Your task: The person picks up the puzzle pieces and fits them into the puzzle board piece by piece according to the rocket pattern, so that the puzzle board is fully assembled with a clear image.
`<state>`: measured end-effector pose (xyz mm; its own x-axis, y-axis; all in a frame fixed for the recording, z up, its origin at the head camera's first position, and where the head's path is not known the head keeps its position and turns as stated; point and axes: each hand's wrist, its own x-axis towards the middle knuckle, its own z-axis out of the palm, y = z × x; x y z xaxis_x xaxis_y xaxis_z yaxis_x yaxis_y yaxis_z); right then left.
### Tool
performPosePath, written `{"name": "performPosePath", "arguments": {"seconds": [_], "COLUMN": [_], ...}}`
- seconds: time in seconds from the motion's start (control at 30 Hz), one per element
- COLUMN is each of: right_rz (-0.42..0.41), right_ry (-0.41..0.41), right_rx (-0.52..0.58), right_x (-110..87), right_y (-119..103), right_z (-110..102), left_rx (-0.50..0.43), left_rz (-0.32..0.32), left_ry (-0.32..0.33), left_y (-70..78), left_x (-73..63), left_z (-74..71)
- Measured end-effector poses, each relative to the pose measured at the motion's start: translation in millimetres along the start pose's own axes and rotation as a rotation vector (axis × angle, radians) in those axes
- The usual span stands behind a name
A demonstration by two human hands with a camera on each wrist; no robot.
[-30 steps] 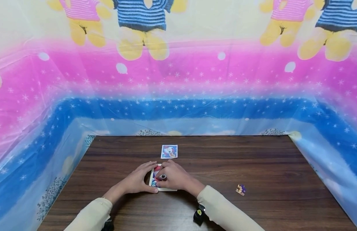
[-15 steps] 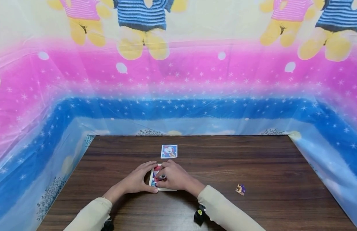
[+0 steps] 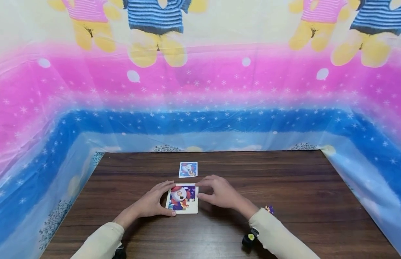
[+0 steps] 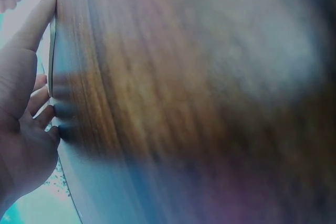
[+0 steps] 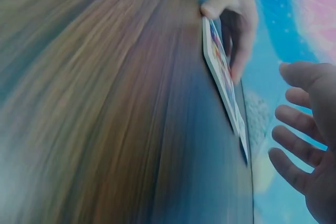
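A small jigsaw puzzle (image 3: 180, 196) in a white frame lies flat on the table, with a white cartoon character in red on it. Its lower right corner is bare white. My left hand (image 3: 152, 201) grips the frame at its left side, thumb at the near corner and fingertips at the far one. At the right edge of the frame is my right hand (image 3: 220, 192), thumb and fingers spread; the right wrist view shows its fingers (image 5: 296, 119) loosely bent with nothing between them. A loose puzzle piece (image 3: 269, 209), purple and yellow, is partly hidden behind the right sleeve.
A printed picture card (image 3: 188, 169) like the puzzle lies just beyond the frame. The dark wooden table (image 3: 139, 237) is enclosed by a pink and blue patterned cloth (image 3: 220, 122) at its back and sides.
My right hand has lifted off the middle of the puzzle and moved right to its edge, uncovering the picture. The left hand stays in place. My right sleeve now partly covers the loose piece.
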<state>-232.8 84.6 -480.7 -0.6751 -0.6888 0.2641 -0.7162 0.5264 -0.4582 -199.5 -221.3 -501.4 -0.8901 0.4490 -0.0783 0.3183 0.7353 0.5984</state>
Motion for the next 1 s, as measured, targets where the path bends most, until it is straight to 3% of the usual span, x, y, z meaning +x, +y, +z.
{"name": "performPosePath", "arguments": {"seconds": [0.53,1.0], "right_rz": [0.079,0.208], "right_ry": [0.136,0.202], "right_rx": [0.044,-0.137], "right_x": [-89.6,-157.4], "right_y": [42.7,76.7], "right_z": [-54.1,-70.2], "left_rx": [-0.005,-0.003], "left_rz": [-0.002,-0.003], "left_ry": [0.006,0.005], "left_y": [-0.9,-1.6], "left_x": [-1.2,-0.9], "left_z": [0.2,0.6]}}
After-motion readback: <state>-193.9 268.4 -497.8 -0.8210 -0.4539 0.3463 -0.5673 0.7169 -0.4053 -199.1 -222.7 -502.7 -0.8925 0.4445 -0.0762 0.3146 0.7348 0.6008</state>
